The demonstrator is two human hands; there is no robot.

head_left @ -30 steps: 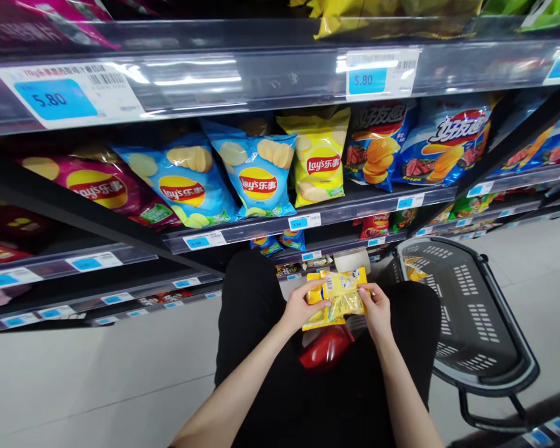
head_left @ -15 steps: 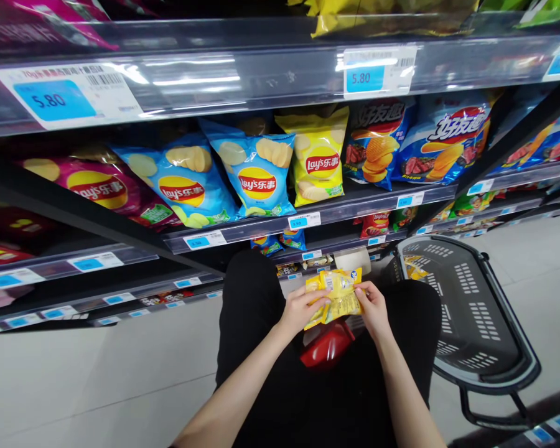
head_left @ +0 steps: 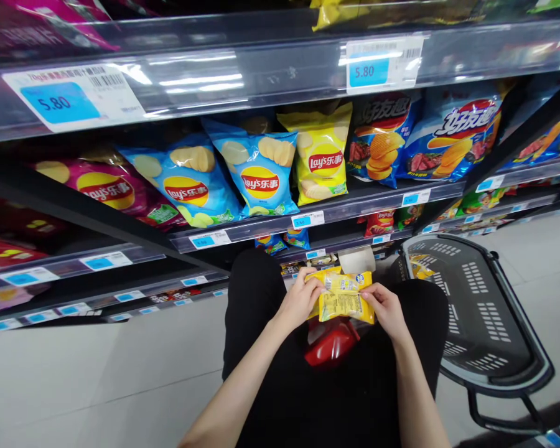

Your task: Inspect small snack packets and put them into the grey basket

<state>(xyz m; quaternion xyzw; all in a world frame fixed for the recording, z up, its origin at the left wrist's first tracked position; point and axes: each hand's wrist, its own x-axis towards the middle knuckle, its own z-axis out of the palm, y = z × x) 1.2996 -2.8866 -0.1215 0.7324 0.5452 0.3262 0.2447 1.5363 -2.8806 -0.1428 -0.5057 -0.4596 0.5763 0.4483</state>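
Between my knees, both hands hold small yellow snack bags (head_left: 346, 305) with printed text facing me. My left hand (head_left: 298, 298) grips them by the left side, where a second yellow packet shows behind the front one. At the right edge, my right hand (head_left: 388, 306) pinches the front bag between thumb and fingers. Below the bags, a shiny red package (head_left: 332, 343) lies by my lap; its kind cannot be made out.
Ahead stands a shelf (head_left: 242, 219) with blue chip bags (head_left: 267, 174), a yellow chip bag (head_left: 323, 155) and other bags. To my right, a grey shopping basket (head_left: 488, 367) with a handle stands on the tiled floor (head_left: 121, 373), close to my knee.
The front yellow bag has turned flatter towards me and shows more of its printed side. Both hands keep hold. The whole view has shifted slightly.
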